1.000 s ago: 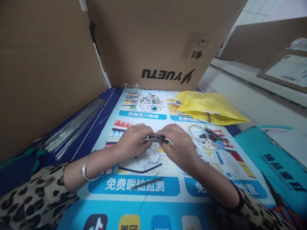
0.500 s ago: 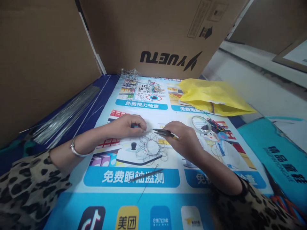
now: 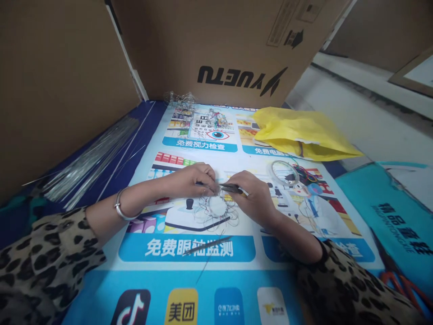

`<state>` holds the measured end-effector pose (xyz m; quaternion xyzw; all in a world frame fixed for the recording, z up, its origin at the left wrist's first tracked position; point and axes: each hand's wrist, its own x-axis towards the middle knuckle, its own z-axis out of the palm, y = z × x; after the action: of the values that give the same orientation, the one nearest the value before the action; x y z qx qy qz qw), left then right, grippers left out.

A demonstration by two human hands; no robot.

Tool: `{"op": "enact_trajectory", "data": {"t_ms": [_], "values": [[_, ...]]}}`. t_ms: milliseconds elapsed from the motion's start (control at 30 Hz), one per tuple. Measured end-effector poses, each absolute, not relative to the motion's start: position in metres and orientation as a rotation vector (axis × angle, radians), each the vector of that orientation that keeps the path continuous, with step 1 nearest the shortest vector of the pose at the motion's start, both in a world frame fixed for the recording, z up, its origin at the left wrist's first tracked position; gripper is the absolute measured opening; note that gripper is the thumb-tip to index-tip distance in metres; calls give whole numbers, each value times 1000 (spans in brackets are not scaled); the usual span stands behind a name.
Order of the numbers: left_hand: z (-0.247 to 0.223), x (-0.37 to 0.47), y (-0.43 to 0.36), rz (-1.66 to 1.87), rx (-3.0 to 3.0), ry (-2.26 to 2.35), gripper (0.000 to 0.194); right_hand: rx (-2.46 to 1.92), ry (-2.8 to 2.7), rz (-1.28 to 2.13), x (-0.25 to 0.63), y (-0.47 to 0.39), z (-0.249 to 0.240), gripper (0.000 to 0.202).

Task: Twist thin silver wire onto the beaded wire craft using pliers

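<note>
My right hand (image 3: 255, 198) grips small dark-jawed pliers (image 3: 230, 188), whose tips point left at my left fingertips. With its fingers pinched, my left hand (image 3: 196, 180) holds thin wire right at the plier tips; the wire's exact shape is too fine to make out. Just below both hands, a round wire ring with looped petals (image 3: 216, 207) lies over the printed mat, its upper edge partly hidden by my left fingers. Nearer to me rests a dark thin pointed tool (image 3: 208, 245), with a fine strand beside it.
Cut straight wires (image 3: 91, 158) lie at left. Wire tangles (image 3: 182, 103) sit at the back by a cardboard box (image 3: 216, 45). At right are a wire coil (image 3: 284, 173), coloured cords (image 3: 309, 175), a yellow bag (image 3: 301, 133), a teal bag (image 3: 382, 203) and red-handled scissors (image 3: 399, 284).
My left hand has moved right, up to the plier tips, closing the gap where a short wire showed. The pliers have shifted slightly; the view has moved a little.
</note>
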<state>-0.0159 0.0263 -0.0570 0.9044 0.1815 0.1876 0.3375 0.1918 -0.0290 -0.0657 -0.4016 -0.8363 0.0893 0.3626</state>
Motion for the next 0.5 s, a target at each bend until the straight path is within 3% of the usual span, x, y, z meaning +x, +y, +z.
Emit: {"op": "enact_trajectory", "data": {"t_ms": [500], "values": [[-60,-9,26,449,2290,343,12,-1059,-2043,308,190,-31,-74,18]]}}
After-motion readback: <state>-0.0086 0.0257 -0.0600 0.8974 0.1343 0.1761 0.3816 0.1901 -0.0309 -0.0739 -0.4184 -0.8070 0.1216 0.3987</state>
